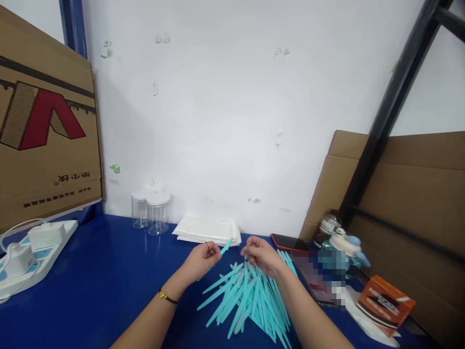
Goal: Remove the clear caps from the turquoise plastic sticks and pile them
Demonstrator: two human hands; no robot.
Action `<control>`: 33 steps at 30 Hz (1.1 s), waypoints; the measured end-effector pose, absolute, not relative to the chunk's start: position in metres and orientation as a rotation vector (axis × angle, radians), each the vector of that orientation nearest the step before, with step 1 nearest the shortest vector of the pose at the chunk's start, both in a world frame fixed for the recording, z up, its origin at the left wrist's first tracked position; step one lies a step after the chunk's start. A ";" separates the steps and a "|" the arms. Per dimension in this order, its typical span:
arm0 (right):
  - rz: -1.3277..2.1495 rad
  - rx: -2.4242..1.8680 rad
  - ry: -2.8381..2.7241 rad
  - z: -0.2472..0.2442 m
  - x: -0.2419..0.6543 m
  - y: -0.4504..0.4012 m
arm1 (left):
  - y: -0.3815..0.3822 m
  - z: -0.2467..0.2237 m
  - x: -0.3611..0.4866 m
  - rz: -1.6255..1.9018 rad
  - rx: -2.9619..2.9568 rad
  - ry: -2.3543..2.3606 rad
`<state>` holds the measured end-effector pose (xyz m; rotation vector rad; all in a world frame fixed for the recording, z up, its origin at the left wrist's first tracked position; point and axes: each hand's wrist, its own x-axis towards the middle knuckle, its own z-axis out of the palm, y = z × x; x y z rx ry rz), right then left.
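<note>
My left hand (206, 258) is closed around a slim teal eyebrow razor (226, 246), whose tip points up and to the right. Just across from it, my right hand (262, 254) has its fingers pinched together. A small pale bit shows at those fingertips, too small to make out. Under and between the hands lies a fanned heap of similar teal razors (247, 295), some with whitish translucent ends. My right forearm covers part of the heap's right side.
Behind the hands lies a stack of white sheets (207, 229), with two clear lidded jars (158, 213) to its left. A power strip (39, 252) is at far left. On the right are a phone (289, 242), a tablet (312, 278), a brown bottle (327, 227), a teal bottle (336, 257) and an orange box (385, 304).
</note>
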<state>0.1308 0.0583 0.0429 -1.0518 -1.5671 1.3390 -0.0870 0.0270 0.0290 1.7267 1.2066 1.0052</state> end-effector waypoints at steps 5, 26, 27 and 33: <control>1.504 -0.812 -1.227 0.039 0.152 0.036 | 0.012 0.038 -0.073 0.908 1.660 1.064; 1.165 -0.843 -1.433 0.042 0.133 0.027 | 0.012 0.036 -0.074 0.845 1.729 1.111; 1.159 -0.847 -1.435 0.042 0.133 0.027 | 0.012 0.036 -0.074 0.840 1.731 1.117; 1.147 -0.854 -1.433 0.043 0.134 0.027 | 0.010 0.040 -0.075 0.804 1.736 1.131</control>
